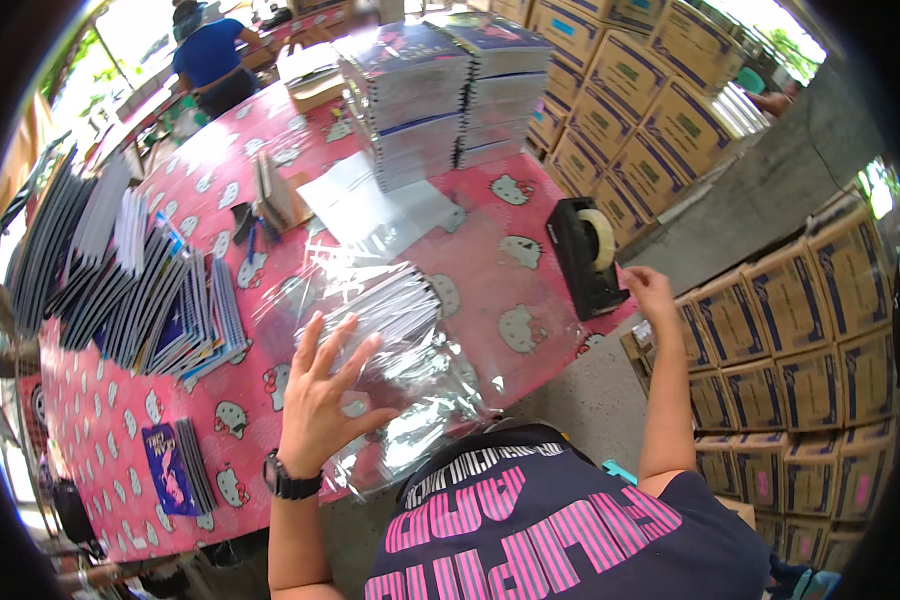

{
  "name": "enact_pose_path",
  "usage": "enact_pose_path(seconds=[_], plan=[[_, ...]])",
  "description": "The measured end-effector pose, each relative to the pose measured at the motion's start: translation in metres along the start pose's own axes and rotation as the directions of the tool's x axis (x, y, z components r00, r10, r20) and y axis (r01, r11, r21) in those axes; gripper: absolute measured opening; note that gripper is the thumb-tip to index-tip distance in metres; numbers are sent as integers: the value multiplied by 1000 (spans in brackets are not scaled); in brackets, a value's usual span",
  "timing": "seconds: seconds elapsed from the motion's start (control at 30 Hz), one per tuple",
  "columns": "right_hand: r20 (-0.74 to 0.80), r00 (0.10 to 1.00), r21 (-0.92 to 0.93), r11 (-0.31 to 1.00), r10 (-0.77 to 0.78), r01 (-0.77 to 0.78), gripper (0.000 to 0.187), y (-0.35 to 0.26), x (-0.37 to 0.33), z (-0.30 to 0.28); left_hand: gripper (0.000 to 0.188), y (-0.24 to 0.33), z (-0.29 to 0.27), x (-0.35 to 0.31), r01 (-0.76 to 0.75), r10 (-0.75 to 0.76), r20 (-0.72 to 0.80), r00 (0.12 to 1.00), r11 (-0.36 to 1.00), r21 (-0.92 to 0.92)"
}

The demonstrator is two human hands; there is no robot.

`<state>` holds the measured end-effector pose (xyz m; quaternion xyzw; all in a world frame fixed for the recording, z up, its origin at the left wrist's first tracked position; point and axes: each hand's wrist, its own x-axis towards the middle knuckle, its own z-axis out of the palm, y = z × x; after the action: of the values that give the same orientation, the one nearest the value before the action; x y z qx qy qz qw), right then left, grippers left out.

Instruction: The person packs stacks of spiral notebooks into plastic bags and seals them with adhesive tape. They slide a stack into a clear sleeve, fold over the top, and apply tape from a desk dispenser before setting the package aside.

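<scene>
My left hand point(332, 392), with a dark watch on the wrist, is open. Its fingers spread over a clear plastic wrapper point(425, 425) on the table. Inside that shiny plastic lies a stack of notebooks point(395, 305), edges partly blurred by glare. Off to the right, a black tape dispenser point(572, 262) stands at the table's edge, holding a roll of tape point(600, 240). At its near, cutter end, my right hand point(650, 296) has thumb and finger pinched together on the tape's end; the strip itself is barely visible.
Tall stacks of spiral notebooks point(420, 110) stand at the back beside white paper sheets point(375, 205). Fanned notebooks point(160, 290) fill the left, with a small purple notebook pile point(175, 468) nearer. Cardboard boxes point(770, 330) line the right. A person in blue point(210, 58) is far left.
</scene>
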<state>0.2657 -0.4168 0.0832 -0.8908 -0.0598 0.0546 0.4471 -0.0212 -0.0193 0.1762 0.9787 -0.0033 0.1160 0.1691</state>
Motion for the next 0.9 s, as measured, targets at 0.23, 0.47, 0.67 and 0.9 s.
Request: enact_pose_path(seconds=[0.23,0.47,0.67,0.9], plan=[[-17,976,23,976,218,-217,22,28,11,1,80,3,1,9,-8,9,29,1000,1000,-24],[-17,995,219,971,98,-92,11,31,-58,-4,77,-4,-7,-2,24,-22,69,997,999,-30],[816,571,459,500,89,-734,7,4,-65,79,84,-5,-7,-2,4,-2,77,997,1000,-18],[839,436,295,945,-327,140,27,-254,-20,136,90,-7,-12,1,-33,29,130,991,999,32]])
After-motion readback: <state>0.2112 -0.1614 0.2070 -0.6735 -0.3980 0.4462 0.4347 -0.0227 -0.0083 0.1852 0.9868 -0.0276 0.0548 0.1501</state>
